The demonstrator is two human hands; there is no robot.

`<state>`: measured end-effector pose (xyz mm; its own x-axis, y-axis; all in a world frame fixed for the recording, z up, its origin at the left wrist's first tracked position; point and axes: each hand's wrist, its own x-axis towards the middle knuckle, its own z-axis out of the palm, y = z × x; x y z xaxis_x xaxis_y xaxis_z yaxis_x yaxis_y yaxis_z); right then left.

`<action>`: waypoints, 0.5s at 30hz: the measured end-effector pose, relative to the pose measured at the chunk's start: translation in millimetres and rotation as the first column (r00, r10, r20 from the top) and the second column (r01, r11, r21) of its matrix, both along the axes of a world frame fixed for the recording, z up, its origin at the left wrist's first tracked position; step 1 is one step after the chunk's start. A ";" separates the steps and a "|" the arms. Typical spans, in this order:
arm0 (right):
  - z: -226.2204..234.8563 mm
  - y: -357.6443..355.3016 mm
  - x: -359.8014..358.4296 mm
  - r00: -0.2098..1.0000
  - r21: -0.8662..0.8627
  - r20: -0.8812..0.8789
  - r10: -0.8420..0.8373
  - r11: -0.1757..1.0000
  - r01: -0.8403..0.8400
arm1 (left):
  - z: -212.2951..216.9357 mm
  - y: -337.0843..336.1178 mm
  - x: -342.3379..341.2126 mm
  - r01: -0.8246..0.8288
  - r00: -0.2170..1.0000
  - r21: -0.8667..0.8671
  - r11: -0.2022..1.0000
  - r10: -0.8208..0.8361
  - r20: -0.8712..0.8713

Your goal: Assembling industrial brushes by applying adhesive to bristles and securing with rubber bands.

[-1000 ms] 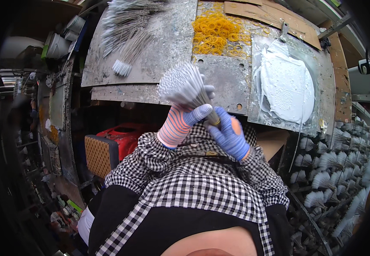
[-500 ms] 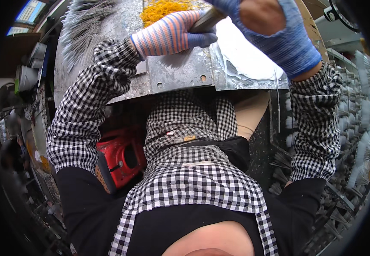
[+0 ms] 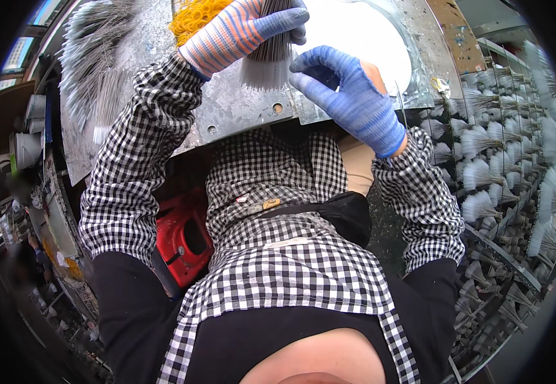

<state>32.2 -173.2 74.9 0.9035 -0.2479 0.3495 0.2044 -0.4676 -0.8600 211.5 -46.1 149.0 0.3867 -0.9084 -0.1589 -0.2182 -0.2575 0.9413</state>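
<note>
My left hand (image 3: pixel 233 33), in a striped orange and blue glove, is closed around a bundle of thin grey bristles (image 3: pixel 269 67). The bundle hangs with its pale, fanned ends down over the metal tabletop (image 3: pixel 239 105). My right hand (image 3: pixel 348 93), in a blue glove with bare skin showing at its back, is beside those pale ends. Its thumb and finger curve toward each other with a small gap, and nothing shows between them. Whether its fingertips touch the bristles I cannot tell.
A pile of yellow-orange rubber bands (image 3: pixel 191 22) lies behind my left wrist. Loose long bristles (image 3: pixel 92 57) cover the table's left side. White paste (image 3: pixel 361 29) spreads at the right. Racks of white-tipped bristle bundles (image 3: pixel 483 141) stand right; a red plastic stool (image 3: pixel 185 240) is below.
My right hand has come down and left from the top right to beside the bundle's pale ends. My left hand has moved slightly up and left, and the bundle now hangs more upright.
</note>
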 end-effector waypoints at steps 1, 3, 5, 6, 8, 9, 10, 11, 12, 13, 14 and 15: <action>-3.0 -0.9 2.0 1.000 0.008 -0.014 -0.001 1.000 0.001 | -0.2 -3.5 -2.7 0.000 1.000 0.000 1.000 0.000 -0.009; -8.6 -3.4 5.6 0.997 -0.041 -0.062 -0.036 0.999 0.033 | -2.4 -9.7 -6.2 -0.005 1.000 -0.010 1.000 0.005 -0.020; -13.3 -6.4 9.1 0.989 -0.074 -0.130 -0.069 0.995 0.060 | -5.3 -16.2 -7.2 -0.003 1.000 0.001 1.000 0.003 -0.020; -15.3 -7.9 11.2 0.992 -0.024 -0.108 -0.065 0.998 0.063 | -6.9 -19.0 -7.2 -0.003 1.000 0.007 1.000 0.003 -0.021; -19.1 -11.8 13.7 0.995 0.035 -0.059 -0.084 0.996 0.086 | -10.9 -25.3 -8.0 -0.003 1.000 -0.044 0.999 0.002 -0.008; -20.8 -15.2 14.3 0.981 -0.006 -0.179 -0.069 0.998 0.069 | -13.0 -29.0 -8.0 0.002 1.000 -0.052 0.999 -0.002 0.000; -22.2 -17.4 14.6 0.981 0.009 -0.182 -0.065 0.998 0.068 | -14.5 -31.7 -8.7 0.008 1.000 -0.061 0.998 -0.008 0.010; -23.4 -20.8 15.2 0.977 0.005 -0.202 -0.071 0.997 0.073 | -16.3 -35.3 -8.9 -0.002 0.999 -0.052 0.999 0.001 -0.037; -24.4 -23.2 15.2 0.976 -0.012 -0.202 -0.079 0.997 0.078 | -18.0 -38.3 -9.9 -0.024 0.998 -0.058 0.998 0.021 -0.056; -25.1 -26.1 15.9 0.973 -0.014 -0.214 -0.085 0.996 0.084 | -20.1 -42.1 -10.6 -0.045 0.996 -0.064 0.997 0.040 -0.075; -25.8 -28.3 16.2 0.964 -0.021 -0.246 -0.100 0.995 0.098 | -22.0 -45.0 -11.4 -0.067 0.994 -0.070 0.995 0.060 -0.094; -26.0 -30.5 17.3 0.959 -0.042 -0.256 -0.119 0.993 0.112 | -24.2 -48.9 -12.2 -0.048 0.998 -0.121 0.992 0.042 -0.051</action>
<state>49.5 -203.8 48.9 0.9296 -0.3496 0.1170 -0.0790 -0.4989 -0.8630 199.3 -95.0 124.7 0.4221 -0.9040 -0.0678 -0.1623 -0.1489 0.9754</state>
